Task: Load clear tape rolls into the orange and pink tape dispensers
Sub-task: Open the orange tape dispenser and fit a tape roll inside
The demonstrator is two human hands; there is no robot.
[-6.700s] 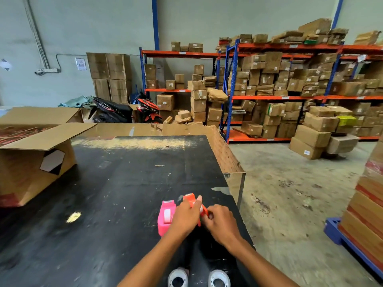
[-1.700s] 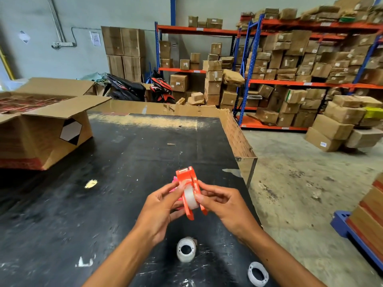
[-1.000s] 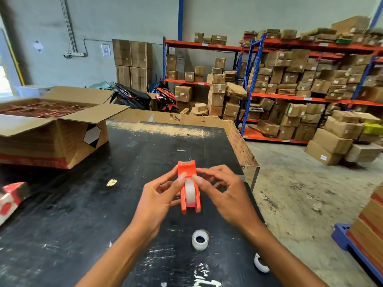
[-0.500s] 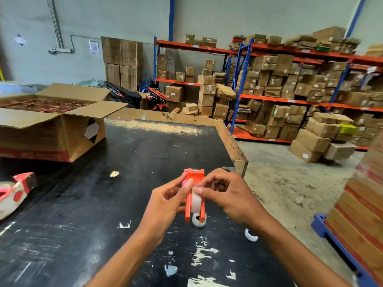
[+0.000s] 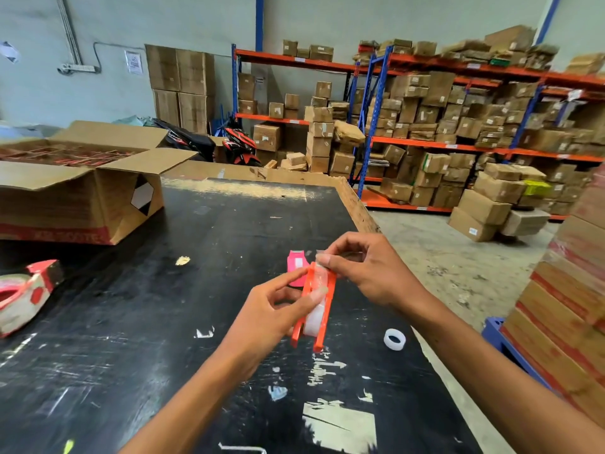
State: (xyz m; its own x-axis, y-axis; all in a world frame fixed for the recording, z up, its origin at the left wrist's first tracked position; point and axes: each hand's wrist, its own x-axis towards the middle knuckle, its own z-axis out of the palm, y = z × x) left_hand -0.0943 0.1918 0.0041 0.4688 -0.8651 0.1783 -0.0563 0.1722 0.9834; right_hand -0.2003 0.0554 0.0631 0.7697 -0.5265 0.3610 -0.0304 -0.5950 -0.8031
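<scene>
The orange tape dispenser [image 5: 324, 309] is held above the black table, tilted, with a clear tape roll [image 5: 312, 317] seated between its side walls. My left hand [image 5: 271, 309] grips its left side, thumb and fingers on the frame. My right hand [image 5: 366, 270] pinches the clear tape end at the dispenser's top edge. The pink tape dispenser [image 5: 297, 268] stands on the table just behind, partly hidden by my left fingers. One loose clear tape roll [image 5: 394, 338] lies on the table to the right, near the edge.
An open cardboard box [image 5: 82, 188] sits at the table's far left. A red-and-white large tape gun [image 5: 23, 296] lies at the left edge. The black table [image 5: 163, 322] drops off on the right to concrete floor. Stacked cartons [image 5: 569, 306] stand at the right.
The dispenser has tilted and my right hand has shifted from its side up to its top, pinching the tape end. The pink dispenser shows behind it now.
</scene>
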